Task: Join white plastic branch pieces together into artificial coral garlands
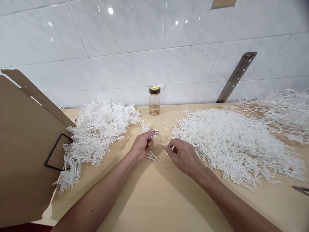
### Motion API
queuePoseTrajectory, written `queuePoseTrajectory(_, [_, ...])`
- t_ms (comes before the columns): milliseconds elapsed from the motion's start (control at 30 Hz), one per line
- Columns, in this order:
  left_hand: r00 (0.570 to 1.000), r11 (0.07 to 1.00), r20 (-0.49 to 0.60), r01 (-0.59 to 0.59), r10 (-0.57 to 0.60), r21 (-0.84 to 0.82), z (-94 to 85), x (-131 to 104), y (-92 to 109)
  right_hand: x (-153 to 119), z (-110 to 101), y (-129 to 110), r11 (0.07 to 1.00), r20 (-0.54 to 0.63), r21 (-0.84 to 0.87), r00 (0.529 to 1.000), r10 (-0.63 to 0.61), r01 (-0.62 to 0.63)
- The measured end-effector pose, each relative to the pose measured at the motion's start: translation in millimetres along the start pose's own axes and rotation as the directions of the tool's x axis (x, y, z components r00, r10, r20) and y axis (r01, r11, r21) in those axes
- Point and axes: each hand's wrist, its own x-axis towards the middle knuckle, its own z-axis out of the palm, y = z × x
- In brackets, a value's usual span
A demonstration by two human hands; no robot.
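Over the middle of the table, my left hand (143, 143) is closed on a white branched sprig (152, 157), whose thin forked ends stick out above and below the fingers. Just to its right, my right hand (182, 154) makes a pinch with thumb and forefinger; what lies between the fingertips is too small to make out. A few fine white twig tips (161, 139) show in the gap between the hands. On the left lies a heap of white branched sprigs (103, 125). A larger pile of thin white twigs (231, 141) spreads close to my right hand.
A clear bottle (154, 104) with a dark and yellow lid stands near the tiled wall. At left rises a cardboard sheet (26, 145) with a black wire frame (48, 156) against it. A metal bracket (236, 77) leans at right, near looser white branches (285, 112). A dark metal loop (301, 189) lies at the right edge.
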Motion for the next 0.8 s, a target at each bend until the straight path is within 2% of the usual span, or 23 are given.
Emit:
queuePoseTrajectory(133, [0.999, 1.000, 0.035, 0.017, -0.017, 0.014, 4.0, -4.3, -1.1, 5.0, -11.8, 7.2, 0.991, -0.048, -0.036, 0.991, 0.124, -0.126])
queuePoseTrajectory(200, [0.999, 0.999, 0.041, 0.021, -0.022, 0.024, 8.7, -9.0, -1.3, 5.9, -14.4, 3.9, 0.982, -0.062, 0.053, 0.981, 0.186, -0.183])
queuePoseTrajectory(300, [0.998, 0.997, 0.051, 0.030, -0.034, 0.065, 16.5, -17.1, -2.9, 6.2, -12.5, -4.2, 0.929, 0.010, 0.273, 0.967, 0.256, -0.249])
queuePoseTrajectory(400, [0.994, 0.991, 0.098, 0.035, -0.048, 0.128, 21.3, -22.9, -6.2, 6.1, -6.3, -11.2, 0.852, 0.106, 0.437, 0.957, 0.268, -0.287])
queuePoseTrajectory(500, [0.990, 0.984, 0.122, 0.048, -0.070, 0.172, 22.3, -24.6, -9.1, 6.4, -2.1, -15.6, 0.788, 0.173, 0.513, 0.940, 0.295, -0.341])
queuePoseTrajectory(633, [0.991, 0.984, 0.118, 0.048, -0.069, 0.174, 22.0, -24.4, -9.7, 7.3, -0.3, -17.3, 0.756, 0.179, 0.520, 0.916, 0.359, -0.397])
queuePoseTrajectory(800, [0.992, 0.980, 0.096, 0.061, -0.080, 0.190, 24.7, -25.9, -8.9, 8.0, 4.7, -14.3, 0.736, 0.158, 0.565, 0.925, 0.346, -0.372])
